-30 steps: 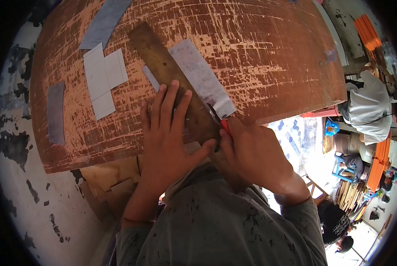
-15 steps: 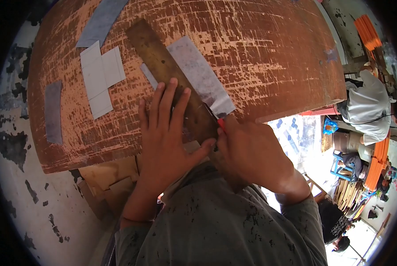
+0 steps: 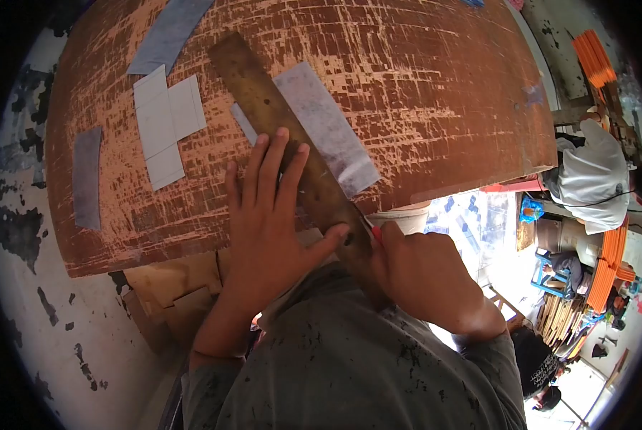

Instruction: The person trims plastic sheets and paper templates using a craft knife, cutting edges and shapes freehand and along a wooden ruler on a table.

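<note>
A long brown ruler-like bar lies diagonally across the scratched brown board, its lower end past the board's edge. My left hand presses on it with fingers spread, the thumb near a hole in the bar. My right hand is closed around a red-handled cutter, whose thin blade rests along the bar's right side near the board's edge. Under the bar is a grey sheet piece, showing mostly on the right, with a narrow strip on the left.
A white marked cut-out and grey strips lie on the board's left part, another grey strip at its top. At the right are a person in a white shirt, a blue stool and orange stacked pieces.
My right hand has moved down and right along the bar with the cutter, from beside the grey sheet to past its lower end. My left hand stays on the bar.
</note>
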`<move>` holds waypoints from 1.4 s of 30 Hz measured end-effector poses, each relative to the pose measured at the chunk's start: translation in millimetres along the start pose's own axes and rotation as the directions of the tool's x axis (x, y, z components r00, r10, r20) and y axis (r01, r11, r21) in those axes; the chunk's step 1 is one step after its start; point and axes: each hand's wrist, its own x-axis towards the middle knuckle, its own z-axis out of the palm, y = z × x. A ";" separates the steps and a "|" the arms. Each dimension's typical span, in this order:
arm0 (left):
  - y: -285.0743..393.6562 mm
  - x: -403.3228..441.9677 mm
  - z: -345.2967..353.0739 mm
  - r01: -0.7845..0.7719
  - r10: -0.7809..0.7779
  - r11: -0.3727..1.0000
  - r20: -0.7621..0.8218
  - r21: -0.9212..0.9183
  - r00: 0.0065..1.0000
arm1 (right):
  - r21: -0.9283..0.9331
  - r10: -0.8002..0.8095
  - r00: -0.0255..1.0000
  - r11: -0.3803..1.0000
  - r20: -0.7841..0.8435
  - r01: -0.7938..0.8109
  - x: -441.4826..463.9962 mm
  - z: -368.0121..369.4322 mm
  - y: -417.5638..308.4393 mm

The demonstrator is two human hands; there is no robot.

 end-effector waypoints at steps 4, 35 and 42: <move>1.2 0.9 -1.6 0.005 -0.005 1.000 0.006 0.001 1.000 | 0.004 -0.004 1.000 1.000 -0.025 0.004 -4.4 1.8 4.8; 1.1 1.8 -2.3 -0.008 0.009 1.000 0.000 0.017 1.000 | 0.063 -0.066 0.978 0.995 -0.199 0.080 34.0 0.6 -8.0; 0.6 0.7 -1.4 -0.005 0.005 1.000 0.000 0.005 1.000 | 0.119 0.023 0.996 0.993 -0.084 -0.013 18.7 2.8 -4.4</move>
